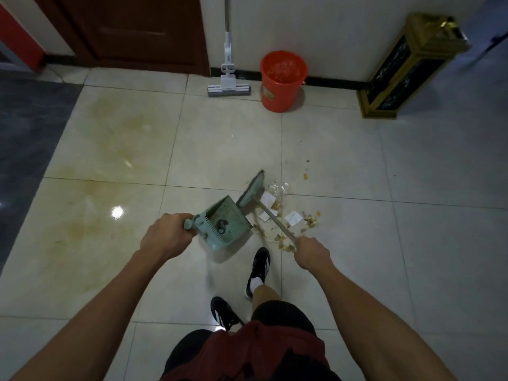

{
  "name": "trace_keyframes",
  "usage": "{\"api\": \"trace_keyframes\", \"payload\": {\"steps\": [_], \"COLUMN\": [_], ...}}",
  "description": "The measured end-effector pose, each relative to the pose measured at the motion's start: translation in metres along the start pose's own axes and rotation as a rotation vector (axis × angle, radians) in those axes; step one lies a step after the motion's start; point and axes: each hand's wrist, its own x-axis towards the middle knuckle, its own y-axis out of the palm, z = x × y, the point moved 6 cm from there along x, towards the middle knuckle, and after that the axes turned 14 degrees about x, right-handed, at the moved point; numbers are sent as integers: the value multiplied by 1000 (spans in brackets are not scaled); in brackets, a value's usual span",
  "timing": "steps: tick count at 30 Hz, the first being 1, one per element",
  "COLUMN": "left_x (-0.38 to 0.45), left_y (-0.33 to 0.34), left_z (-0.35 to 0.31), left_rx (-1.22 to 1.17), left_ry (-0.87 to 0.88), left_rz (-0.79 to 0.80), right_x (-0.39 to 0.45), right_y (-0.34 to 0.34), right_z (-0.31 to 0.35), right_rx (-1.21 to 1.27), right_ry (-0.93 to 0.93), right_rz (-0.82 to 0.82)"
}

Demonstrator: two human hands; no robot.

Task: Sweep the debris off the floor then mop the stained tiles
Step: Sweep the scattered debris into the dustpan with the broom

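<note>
Pale glossy tiles [357,270] are seen from above, with a white wall and dark skirting at the far side. At the centre, the left hand [165,235] is curled round the handle of a green dustpan [225,220], which is held tilted with its open mouth toward the right. The right hand [310,253] is wrapped round the thin shaft of a broom [272,217], whose green head [251,189] is set just beyond the dustpan's far corner. Between the two hands and slightly ahead of the right one, the debris [291,215] is scattered: paper scraps, crumpled clear film and small yellowish crumbs.

Both tools are judged light and rigid, so a loose one-handed grip is probably enough; the broom is best held higher on the shaft for reach. The paper and film are likely so light that they may be flicked away by a brisk stroke, so short, gentle strokes toward the pan lip are advised. The glossy tiles may be slippery.

Well to the left of the left hand, yellowish stains [110,138] are spread over several tiles. Far ahead, a mop [228,78] is leaned against the wall, with a red bucket [283,81] just beside it; the mop's sponge head is judged soft, and its long shaft is the place to be gripped.
</note>
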Motion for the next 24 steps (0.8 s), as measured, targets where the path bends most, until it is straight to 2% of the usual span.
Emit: {"api": "trace_keyframes", "payload": {"steps": [6,12,17,24], "left_x": [21,55,102,152], "left_y": [-1,-5,-23,-45], "left_z": [-10,-35,-71,-130], "left_rx": [-12,54,151,228], "left_ry": [-49,-102,-106,-24], "left_rz": [25,63,96,105], "right_x": [53,118,153,157], "right_y": [-27,-47,-59,-82], "right_z": [32,51,37,-16], "right_rx": [59,282,205,224], "right_ry": [-108,-69,-57,101], "right_rz": [8,104,113,74]}}
